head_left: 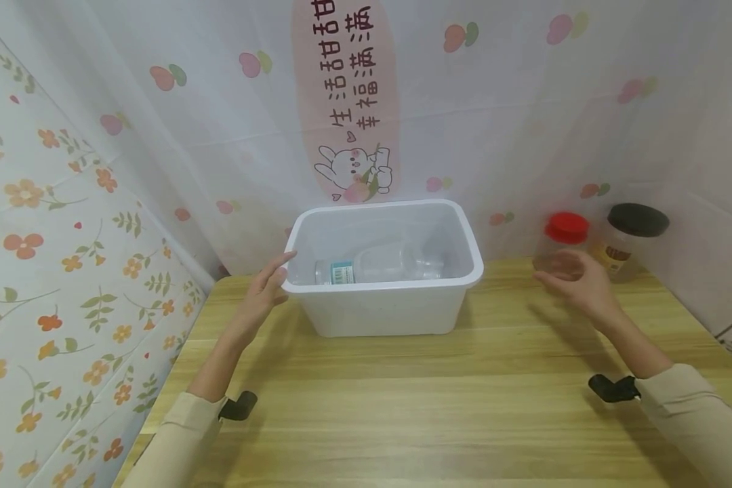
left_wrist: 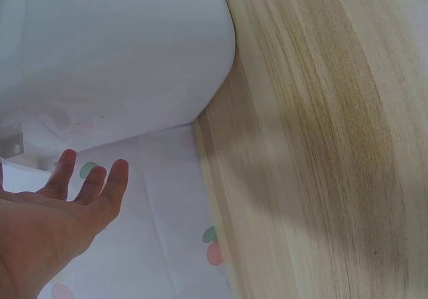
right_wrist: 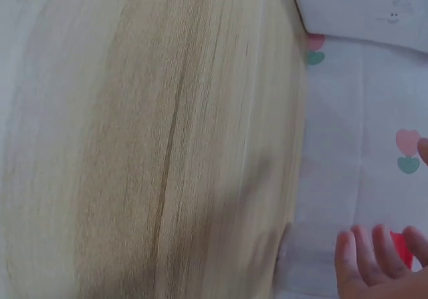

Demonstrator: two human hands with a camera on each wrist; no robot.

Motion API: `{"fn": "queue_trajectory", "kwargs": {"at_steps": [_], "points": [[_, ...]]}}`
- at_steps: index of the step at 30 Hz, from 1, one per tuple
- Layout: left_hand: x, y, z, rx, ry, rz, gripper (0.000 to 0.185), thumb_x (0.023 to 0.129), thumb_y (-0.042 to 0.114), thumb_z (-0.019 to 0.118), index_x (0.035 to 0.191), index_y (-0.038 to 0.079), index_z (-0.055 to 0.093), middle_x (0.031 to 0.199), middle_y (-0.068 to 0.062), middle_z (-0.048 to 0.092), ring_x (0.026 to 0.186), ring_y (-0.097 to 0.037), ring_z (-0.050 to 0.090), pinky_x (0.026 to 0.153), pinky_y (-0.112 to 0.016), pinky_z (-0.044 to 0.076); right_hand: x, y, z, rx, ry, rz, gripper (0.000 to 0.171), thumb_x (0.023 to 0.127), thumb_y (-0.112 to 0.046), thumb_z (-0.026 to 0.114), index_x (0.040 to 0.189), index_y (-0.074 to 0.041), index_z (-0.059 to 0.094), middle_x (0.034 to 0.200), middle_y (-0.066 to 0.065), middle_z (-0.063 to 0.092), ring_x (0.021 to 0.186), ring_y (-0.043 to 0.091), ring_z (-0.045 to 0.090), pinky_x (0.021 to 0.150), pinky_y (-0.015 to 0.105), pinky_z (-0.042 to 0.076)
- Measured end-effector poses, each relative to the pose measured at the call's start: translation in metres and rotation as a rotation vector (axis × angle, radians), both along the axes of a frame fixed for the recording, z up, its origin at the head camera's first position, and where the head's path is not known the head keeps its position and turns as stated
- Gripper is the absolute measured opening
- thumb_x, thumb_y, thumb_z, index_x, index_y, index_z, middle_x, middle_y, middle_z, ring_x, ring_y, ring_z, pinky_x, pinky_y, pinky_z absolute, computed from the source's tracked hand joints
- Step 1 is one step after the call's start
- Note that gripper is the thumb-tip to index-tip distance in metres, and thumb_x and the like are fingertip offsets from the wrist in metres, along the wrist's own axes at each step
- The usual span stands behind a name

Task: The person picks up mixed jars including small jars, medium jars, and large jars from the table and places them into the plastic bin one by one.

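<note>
We see our left hand (head_left: pixel 267 285) stretched forward at the left end of the white plastic bin (head_left: pixel 396 308), fingers (left_wrist: pixel 93 182) straight and slightly spread, curled round nothing. From the head view the fingertips lie against the bin's rim at its near left corner, though we cannot tell for sure whether they press it or merely brush it; the left wrist view shows the open palm and three fingers with the bin's rounded white wall just beyond them. Inside the bin a clear plastic bottle (head_left: pixel 378 266) with a small teal-and-white label lies on its side along the bottom. Our right hand (head_left: pixel 576 285) is out to the right of the bin, well apart from it, reaching at a clear jar with a red lid (head_left: pixel 562 247) that stands on the wooden table (head_left: pixel 402 407) near the wall. The fingers are loosely curved and partly open in front of the jar's lower body; whether they already touch the glass we cannot tell, as the hand is blurred and the right wrist view shows only fingertips (right_wrist: pixel 364 249) with a sliver of red beside them. Just right of that jar stands a second jar with a black lid (head_left: pixel 631 240), close beside it.
</note>
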State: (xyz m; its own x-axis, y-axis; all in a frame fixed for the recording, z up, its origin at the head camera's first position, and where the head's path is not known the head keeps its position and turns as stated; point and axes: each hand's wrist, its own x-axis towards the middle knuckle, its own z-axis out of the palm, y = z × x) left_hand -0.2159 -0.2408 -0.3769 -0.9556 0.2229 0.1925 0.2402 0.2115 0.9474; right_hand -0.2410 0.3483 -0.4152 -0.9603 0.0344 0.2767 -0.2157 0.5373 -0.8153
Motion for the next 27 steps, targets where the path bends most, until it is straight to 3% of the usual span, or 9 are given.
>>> {"fn": "queue_trajectory", "kwargs": {"at_steps": [3,5,7,10,16,21,27], "points": [[-0.001,0.001,0.0,-0.001,0.001,0.002,0.051,0.112,0.034,0.038,0.158,0.012,0.037,0.16,-0.015,0.031,0.136,-0.044,0.041,0.105,-0.07,0.033,-0.001,-0.001,0.001,-0.007,-0.001,-0.09,0.08,0.092,-0.026,0.078,0.151,0.007,0.034,0.139,0.031,0.045,0.11,0.025,0.059,0.075,0.012,0.046],[-0.001,0.0,0.001,0.0,0.002,0.0,0.051,0.112,0.033,0.038,0.158,0.012,0.037,0.16,-0.015,0.03,0.137,-0.044,0.04,0.105,-0.07,0.032,-0.003,-0.002,0.001,-0.022,0.006,-0.142,0.087,0.091,-0.03,0.079,0.154,0.005,0.03,0.145,0.03,0.04,0.123,0.039,0.049,0.09,0.022,0.046],[-0.001,0.0,0.001,-0.001,0.003,0.0,0.051,0.112,0.033,0.038,0.158,0.012,0.037,0.16,-0.016,0.031,0.136,-0.044,0.04,0.105,-0.07,0.033,-0.005,-0.004,0.0,-0.046,0.01,-0.184,0.092,0.09,-0.032,0.08,0.156,0.002,0.026,0.149,0.027,0.036,0.131,0.045,0.038,0.103,0.036,0.04],[-0.001,-0.001,0.001,-0.003,0.006,-0.001,0.051,0.112,0.033,0.037,0.158,0.012,0.036,0.158,-0.018,0.032,0.136,-0.045,0.041,0.104,-0.071,0.033,-0.011,-0.006,0.0,-0.106,0.019,-0.23,0.098,0.087,-0.032,0.082,0.158,-0.002,0.021,0.156,0.021,0.03,0.139,0.041,0.029,0.113,0.052,0.028],[-0.002,-0.001,0.0,-0.006,0.002,0.004,0.051,0.112,0.033,0.037,0.158,0.012,0.037,0.16,-0.014,0.031,0.137,-0.044,0.04,0.104,-0.07,0.033,-0.027,-0.013,0.001,-0.194,0.063,-0.359,0.106,0.081,-0.034,0.086,0.159,-0.008,0.019,0.16,0.015,0.023,0.147,0.027,0.021,0.119,0.037,0.018],[-0.002,0.0,0.0,-0.01,-0.001,-0.007,0.051,0.112,0.033,0.037,0.158,0.012,0.036,0.162,-0.012,0.028,0.138,-0.043,0.038,0.105,-0.07,0.032,-0.039,-0.015,0.001,-0.214,0.025,-0.462,0.111,0.078,-0.043,0.087,0.159,-0.016,0.017,0.16,0.012,0.02,0.146,0.021,0.016,0.118,0.037,0.017],[-0.002,0.0,-0.001,-0.011,0.006,-0.007,0.051,0.112,0.034,0.037,0.158,0.011,0.037,0.161,-0.012,0.029,0.138,-0.044,0.039,0.104,-0.07,0.033,-0.054,-0.014,-0.003,-0.271,0.011,-0.506,0.113,0.075,-0.046,0.088,0.158,-0.02,0.016,0.16,0.009,0.019,0.147,0.017,0.015,0.118,0.035,0.018]]}}
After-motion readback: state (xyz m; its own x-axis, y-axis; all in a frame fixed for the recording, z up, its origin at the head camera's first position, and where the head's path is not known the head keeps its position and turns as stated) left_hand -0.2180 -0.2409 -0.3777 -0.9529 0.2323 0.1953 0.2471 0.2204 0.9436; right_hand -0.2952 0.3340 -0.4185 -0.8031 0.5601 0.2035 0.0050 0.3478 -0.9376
